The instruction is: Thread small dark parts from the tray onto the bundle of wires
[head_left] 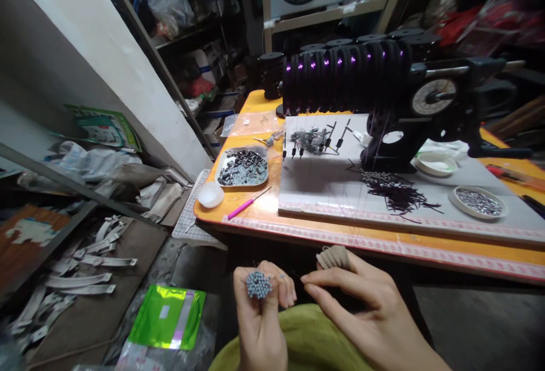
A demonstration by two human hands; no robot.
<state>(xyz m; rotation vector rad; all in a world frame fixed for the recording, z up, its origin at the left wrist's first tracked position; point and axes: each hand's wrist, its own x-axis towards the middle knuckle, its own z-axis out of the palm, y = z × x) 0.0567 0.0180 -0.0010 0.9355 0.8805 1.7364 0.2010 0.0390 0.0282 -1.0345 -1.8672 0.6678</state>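
Observation:
My left hand [260,314] is closed around a bundle of thin pieces with grey-blue round ends [258,285]; the ends face up at me. To its right, my right hand [361,297] pinches with thumb and forefinger. Something thin and dark shows faintly by those fingertips, too small to name. A beige wrap [334,258] covers one finger of that hand. Beyond both hands, dark cords with silvery ends [389,189] lie in a heap on the white board [319,189].
A black machine [349,81] with a dial stands on the orange table [251,206]. A tray of small dark and grey pieces [242,167], a white cup [210,195], a pink-handled hook [242,206] and a dish of silvery bits [479,202] surround it. A green packet [168,315] lies low left.

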